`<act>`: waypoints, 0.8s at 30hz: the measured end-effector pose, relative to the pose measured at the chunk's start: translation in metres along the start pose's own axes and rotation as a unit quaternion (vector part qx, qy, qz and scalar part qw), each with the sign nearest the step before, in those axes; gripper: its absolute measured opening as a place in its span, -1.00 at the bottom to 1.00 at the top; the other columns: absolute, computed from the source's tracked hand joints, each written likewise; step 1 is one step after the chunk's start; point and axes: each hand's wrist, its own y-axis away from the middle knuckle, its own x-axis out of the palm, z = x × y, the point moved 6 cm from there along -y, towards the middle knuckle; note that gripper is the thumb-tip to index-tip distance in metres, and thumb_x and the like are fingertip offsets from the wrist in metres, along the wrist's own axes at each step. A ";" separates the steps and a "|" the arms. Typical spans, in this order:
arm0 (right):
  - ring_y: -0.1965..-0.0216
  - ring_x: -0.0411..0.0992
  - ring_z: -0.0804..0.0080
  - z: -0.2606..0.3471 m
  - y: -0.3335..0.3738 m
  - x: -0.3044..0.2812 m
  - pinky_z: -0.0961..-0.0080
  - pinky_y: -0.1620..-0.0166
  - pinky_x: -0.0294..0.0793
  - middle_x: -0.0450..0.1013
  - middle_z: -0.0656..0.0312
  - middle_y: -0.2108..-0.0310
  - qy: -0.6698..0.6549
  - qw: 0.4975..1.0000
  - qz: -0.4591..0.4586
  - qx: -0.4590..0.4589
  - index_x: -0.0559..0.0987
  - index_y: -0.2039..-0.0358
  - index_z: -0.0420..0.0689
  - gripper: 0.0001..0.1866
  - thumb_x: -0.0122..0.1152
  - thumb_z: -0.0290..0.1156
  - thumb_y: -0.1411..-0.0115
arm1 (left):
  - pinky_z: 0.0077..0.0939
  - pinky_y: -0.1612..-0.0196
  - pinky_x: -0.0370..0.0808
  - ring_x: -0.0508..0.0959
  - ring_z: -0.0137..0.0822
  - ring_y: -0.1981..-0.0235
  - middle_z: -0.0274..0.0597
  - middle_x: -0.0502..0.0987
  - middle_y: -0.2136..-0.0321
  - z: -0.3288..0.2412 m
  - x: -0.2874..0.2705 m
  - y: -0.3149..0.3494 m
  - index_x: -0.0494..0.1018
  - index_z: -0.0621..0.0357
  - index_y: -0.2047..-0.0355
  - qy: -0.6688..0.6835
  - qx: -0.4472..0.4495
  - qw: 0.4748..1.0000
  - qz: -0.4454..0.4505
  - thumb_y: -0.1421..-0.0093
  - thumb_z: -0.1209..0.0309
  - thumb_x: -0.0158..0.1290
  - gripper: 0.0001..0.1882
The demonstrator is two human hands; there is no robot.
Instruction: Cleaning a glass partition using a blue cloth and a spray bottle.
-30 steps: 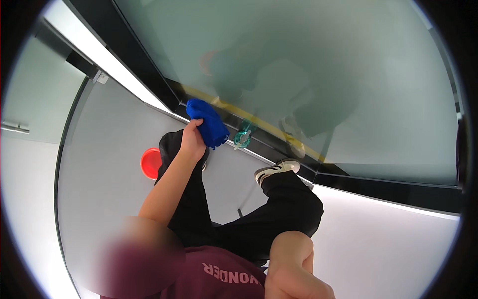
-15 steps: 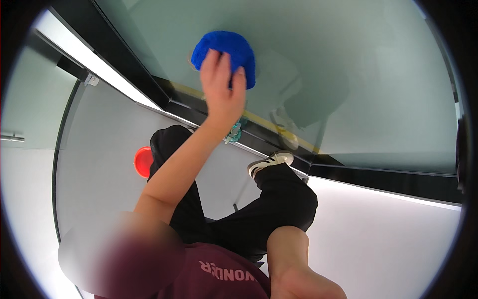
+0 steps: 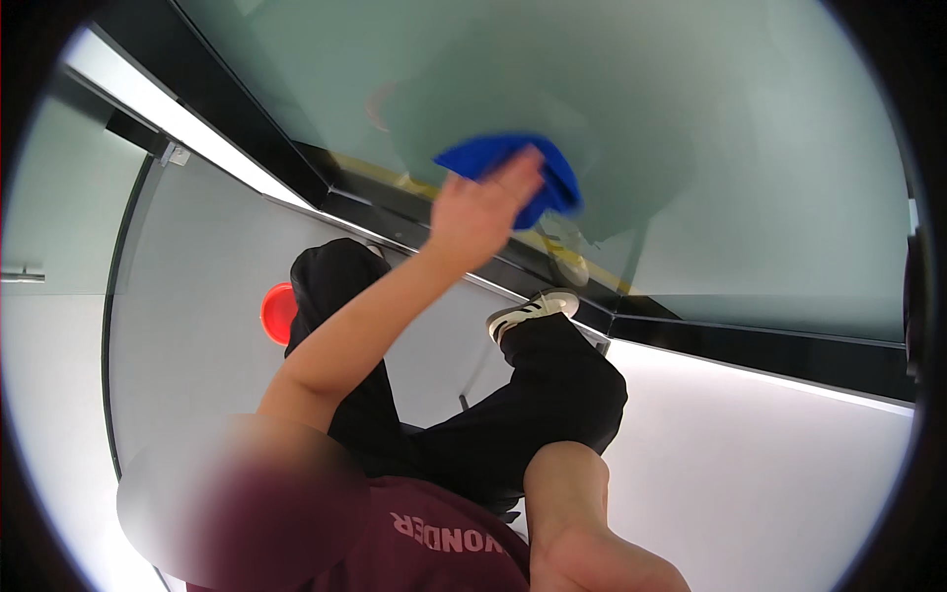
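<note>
A blue cloth [image 3: 508, 170] lies bunched against the large greenish glass pane [image 3: 710, 178], just above its dark lower frame. My left hand [image 3: 483, 202] presses on the cloth, with its fingers bent over the near side; they are smeared by motion. The bare left forearm reaches across from the lower left. My right hand is out of view; only a bent part of that arm [image 3: 567, 483] shows, against my right knee in black trousers.
A red bucket [image 3: 279, 314] stands on the grey floor [image 3: 197, 257] beside my left leg. My shoe [image 3: 533, 311] is close to the dark frame [image 3: 691, 340] under the glass. A bright white panel [image 3: 750, 454] fills the lower right. Another door with a metal handle [image 3: 22, 275] is at far left.
My left hand and the blue cloth have moved right and down along the glass. The cloth has folded up more. A small teal object below the hand is now hidden.
</note>
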 end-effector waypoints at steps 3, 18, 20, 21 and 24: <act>0.06 0.32 0.27 -0.002 0.002 0.000 0.41 0.00 0.35 0.39 0.14 0.14 0.000 1.000 -0.001 0.019 0.49 0.17 -0.21 -0.75 0.05 -0.36 -0.20 | -0.10 -0.11 0.17 0.26 0.10 -0.09 0.19 0.26 -0.07 0.063 -0.046 -0.009 0.35 0.26 0.08 -0.005 -0.132 0.974 -0.182 -0.10 0.56 -0.10 -0.67; -0.03 0.25 0.38 0.011 0.031 0.007 0.61 0.05 0.36 0.31 0.15 0.08 -0.167 0.981 -0.058 0.082 0.32 0.03 -0.22 -0.66 0.03 -0.54 -0.16 | -0.37 0.04 0.29 0.39 -0.47 0.06 -0.54 0.29 -0.12 -0.039 0.025 0.010 0.34 -0.25 -0.05 0.022 0.139 0.989 -0.034 -0.01 0.38 -0.05 -0.48; -0.01 0.26 0.39 0.006 0.032 0.008 0.61 0.07 0.37 0.31 0.16 0.09 -0.176 0.979 -0.046 0.095 0.33 0.04 -0.21 -0.67 0.04 -0.54 -0.16 | -0.46 0.11 0.29 0.44 -0.55 0.20 -0.67 0.27 -0.12 -0.028 0.044 0.024 0.29 -0.32 -0.11 0.011 0.156 0.978 0.141 -0.01 0.40 -0.05 -0.42; 0.00 0.26 0.39 0.004 0.032 0.009 0.61 0.08 0.37 0.31 0.16 0.10 -0.181 0.977 -0.040 0.102 0.33 0.05 -0.21 -0.67 0.05 -0.54 -0.15 | -0.46 0.11 0.29 0.44 -0.55 0.20 -0.67 0.27 -0.12 -0.017 0.043 0.027 0.29 -0.32 -0.11 0.006 0.153 0.978 0.142 -0.01 0.40 -0.05 -0.42; 0.03 0.28 0.40 -0.004 0.033 0.012 0.61 0.11 0.37 0.32 0.18 0.12 -0.184 0.976 -0.008 0.113 0.35 0.07 -0.21 -0.68 0.07 -0.55 -0.14 | -0.46 0.17 0.35 0.52 -0.53 0.38 -0.57 0.32 -0.11 0.013 0.007 0.011 0.36 -0.32 -0.04 -0.052 0.127 0.989 0.048 -0.01 0.41 -0.07 -0.47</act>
